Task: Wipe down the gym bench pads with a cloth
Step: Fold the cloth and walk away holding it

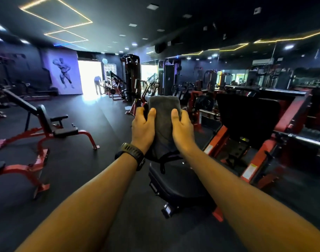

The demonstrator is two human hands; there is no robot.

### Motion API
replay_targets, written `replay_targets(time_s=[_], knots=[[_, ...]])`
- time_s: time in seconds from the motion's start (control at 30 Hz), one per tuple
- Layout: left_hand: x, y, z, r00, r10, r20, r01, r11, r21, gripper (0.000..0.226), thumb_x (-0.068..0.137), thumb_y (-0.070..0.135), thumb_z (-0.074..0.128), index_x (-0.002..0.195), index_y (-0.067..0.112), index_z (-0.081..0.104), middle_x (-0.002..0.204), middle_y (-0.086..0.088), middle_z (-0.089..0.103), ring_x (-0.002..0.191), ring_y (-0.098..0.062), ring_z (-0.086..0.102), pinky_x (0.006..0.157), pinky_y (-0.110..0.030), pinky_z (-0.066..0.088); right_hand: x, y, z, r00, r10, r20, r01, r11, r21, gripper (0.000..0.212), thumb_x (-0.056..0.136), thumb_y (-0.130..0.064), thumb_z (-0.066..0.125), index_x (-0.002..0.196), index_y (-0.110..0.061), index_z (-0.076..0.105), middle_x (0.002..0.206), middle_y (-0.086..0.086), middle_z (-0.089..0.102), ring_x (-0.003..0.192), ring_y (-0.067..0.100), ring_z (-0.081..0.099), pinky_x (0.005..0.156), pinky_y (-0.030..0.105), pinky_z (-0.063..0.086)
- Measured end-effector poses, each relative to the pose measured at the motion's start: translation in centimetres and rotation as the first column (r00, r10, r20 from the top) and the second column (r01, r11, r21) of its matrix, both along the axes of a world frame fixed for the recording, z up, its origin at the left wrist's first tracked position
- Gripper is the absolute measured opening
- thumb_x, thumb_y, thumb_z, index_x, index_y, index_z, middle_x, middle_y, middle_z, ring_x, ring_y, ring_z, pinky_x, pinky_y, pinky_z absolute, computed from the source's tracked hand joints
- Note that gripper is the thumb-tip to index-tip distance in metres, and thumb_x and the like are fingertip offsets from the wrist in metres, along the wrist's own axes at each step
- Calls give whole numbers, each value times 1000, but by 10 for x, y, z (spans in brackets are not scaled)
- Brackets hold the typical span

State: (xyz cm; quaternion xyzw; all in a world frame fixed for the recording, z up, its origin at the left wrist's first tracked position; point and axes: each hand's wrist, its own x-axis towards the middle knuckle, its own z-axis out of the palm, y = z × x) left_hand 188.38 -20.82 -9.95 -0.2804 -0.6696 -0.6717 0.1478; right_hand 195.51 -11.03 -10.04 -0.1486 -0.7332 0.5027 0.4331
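Note:
A folded grey cloth (pixel 163 113) is held up in front of me by both hands. My left hand (pixel 143 128), with a dark watch on its wrist, grips the cloth's left edge. My right hand (pixel 182 130) grips its right edge. Both thumbs press on the cloth's front face. Below the hands lies a black padded bench seat (pixel 175 184) on a red and black frame. The cloth hangs above the pad, apart from it.
An adjustable bench (pixel 46 122) with black pads and a red frame stands to the left on the dark rubber floor. A red leg press machine (pixel 250 128) fills the right side. More machines line the back, where a person (pixel 97 84) stands by a bright doorway.

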Motion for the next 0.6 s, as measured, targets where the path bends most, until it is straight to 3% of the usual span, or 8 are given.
replay_targets(time_s=[0.07,0.2,0.5,0.6], knots=[[-26,35,0,1000,24,5,-24,1000,17,17,102,35,49,103,18,52,93,8,61,85,-10,59,68,-19,48,-29,36,2,999,35,6,-35,999,18,31,104,-45,41,115,-19,56,97,-6,61,95,17,60,85,38,52],[-83,102,9,997,78,19,-79,996,30,17,102,34,48,105,18,51,100,2,61,95,-19,61,83,-37,54,-95,108,11,996,90,12,-90,996,17,36,105,-45,40,120,-17,56,106,0,63,98,19,61,85,39,52],[-218,187,27,971,239,-12,-239,971,-22,20,101,34,49,107,15,52,98,2,61,88,-17,58,70,-26,44,-247,198,20,982,183,-38,-182,983,13,33,105,-44,40,118,-17,56,96,-6,61,89,12,59,71,29,46],[-283,201,18,965,261,-23,-262,964,-44,19,101,35,49,103,16,50,96,2,59,86,-16,56,63,-18,39,-316,211,11,982,184,-52,-185,983,-6,32,104,-45,41,117,-21,58,98,-5,63,94,17,62,80,36,52]])
